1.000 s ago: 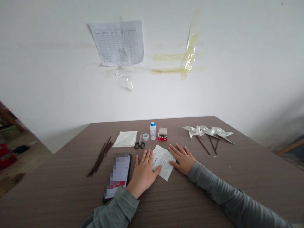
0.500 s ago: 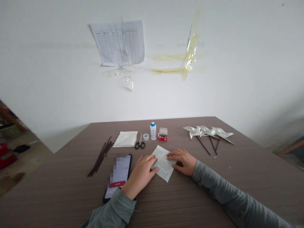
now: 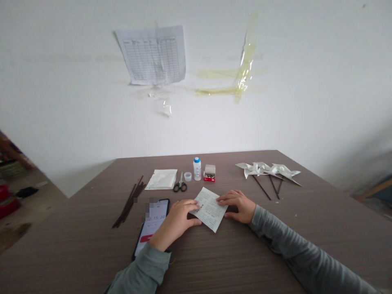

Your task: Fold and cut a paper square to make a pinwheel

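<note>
A small printed paper sheet [image 3: 210, 209] lies tilted on the table in front of me. My left hand [image 3: 176, 220] grips its left edge, above a black smartphone [image 3: 151, 228] that it partly covers. My right hand [image 3: 237, 206] holds the right edge, fingers curled over the paper. Just beyond the sheet are steel scissors with black handles [image 3: 180, 183], a white bottle with a blue cap [image 3: 197, 168], a small clear cup [image 3: 188, 176] and a small red-and-white box [image 3: 209, 173].
The brown wood-grain table [image 3: 76, 241] carries a bundle of dark sticks [image 3: 130, 202], a white paper packet [image 3: 161, 179] and white paper pinwheels on dark sticks [image 3: 266, 173]. A printed table sheet [image 3: 151, 55] and yellowed tape [image 3: 245, 65] cling to the wall behind.
Both hands have moved in from lying flat and splayed beside the sheet. Their fingers now close on its edges, and the sheet has turned slightly. My left hand has shifted further over the phone.
</note>
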`<state>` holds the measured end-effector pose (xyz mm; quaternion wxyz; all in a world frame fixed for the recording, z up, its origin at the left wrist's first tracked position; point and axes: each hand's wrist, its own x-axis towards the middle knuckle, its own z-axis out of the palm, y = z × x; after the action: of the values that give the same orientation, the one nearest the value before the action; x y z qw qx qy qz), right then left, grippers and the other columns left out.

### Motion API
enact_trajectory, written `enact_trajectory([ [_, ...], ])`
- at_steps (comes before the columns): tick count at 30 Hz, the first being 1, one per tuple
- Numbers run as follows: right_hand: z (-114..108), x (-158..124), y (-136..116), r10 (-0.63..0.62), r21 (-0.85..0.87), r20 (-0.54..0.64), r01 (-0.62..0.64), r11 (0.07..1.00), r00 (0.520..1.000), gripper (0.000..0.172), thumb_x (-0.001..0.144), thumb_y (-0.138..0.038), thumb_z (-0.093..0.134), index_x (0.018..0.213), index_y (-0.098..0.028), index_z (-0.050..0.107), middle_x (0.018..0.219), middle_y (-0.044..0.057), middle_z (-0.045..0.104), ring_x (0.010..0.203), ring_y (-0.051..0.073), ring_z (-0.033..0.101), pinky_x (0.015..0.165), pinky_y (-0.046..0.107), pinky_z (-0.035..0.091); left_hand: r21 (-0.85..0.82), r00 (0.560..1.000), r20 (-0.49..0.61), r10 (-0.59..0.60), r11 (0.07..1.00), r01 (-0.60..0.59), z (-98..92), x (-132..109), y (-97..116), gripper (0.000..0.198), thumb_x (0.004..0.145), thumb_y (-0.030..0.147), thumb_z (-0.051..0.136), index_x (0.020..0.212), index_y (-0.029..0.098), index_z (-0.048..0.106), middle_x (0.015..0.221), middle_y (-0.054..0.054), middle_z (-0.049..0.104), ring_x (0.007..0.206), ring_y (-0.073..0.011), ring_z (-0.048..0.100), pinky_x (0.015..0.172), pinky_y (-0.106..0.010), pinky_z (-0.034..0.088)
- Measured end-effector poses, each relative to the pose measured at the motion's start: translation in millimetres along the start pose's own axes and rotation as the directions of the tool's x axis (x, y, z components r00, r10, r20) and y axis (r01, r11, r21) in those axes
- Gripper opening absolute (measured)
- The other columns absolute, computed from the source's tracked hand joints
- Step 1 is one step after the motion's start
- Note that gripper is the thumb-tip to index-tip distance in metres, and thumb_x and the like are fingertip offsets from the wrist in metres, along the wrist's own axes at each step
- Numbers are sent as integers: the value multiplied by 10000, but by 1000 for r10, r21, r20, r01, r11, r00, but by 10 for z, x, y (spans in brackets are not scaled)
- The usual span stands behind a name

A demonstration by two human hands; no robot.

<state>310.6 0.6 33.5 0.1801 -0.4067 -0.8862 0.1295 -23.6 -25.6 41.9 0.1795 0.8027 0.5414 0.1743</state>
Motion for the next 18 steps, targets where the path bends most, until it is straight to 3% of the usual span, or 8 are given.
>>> enact_trajectory([
  [10,90,45,222,15,52,46,-18,998,999,349,1223,-515,796,1448,-367,1017,1643,91,947,1479,396,873,1374,637,630,-19,1000,-23,-19,1000,18,-72,-3,76,175,1047,206,980,1178,301,1045,1552,-101,983,1513,-399,916,1381,-540,684],
  [13,167,86,280,32,14,39,-33,999,999,324,1252,-487,763,1387,-355,1026,1580,99,973,1440,366,883,1343,610,648,7,998,-51,-30,1000,30,-86,-11,103,175,1085,172,933,1163,287,1039,1521,-107,993,1483,-387,927,1376,-537,681],
  [18,255,108,340,61,-26,27,-61,998,998,456,1326,-550,602,1326,-411,1036,1537,35,984,1424,355,876,1325,577,657,52,997,-69,-41,998,45,-113,10,143,160,1125,168,896,1099,254,1028,1372,-126,1022,1404,-395,941,1329,-551,681],
])
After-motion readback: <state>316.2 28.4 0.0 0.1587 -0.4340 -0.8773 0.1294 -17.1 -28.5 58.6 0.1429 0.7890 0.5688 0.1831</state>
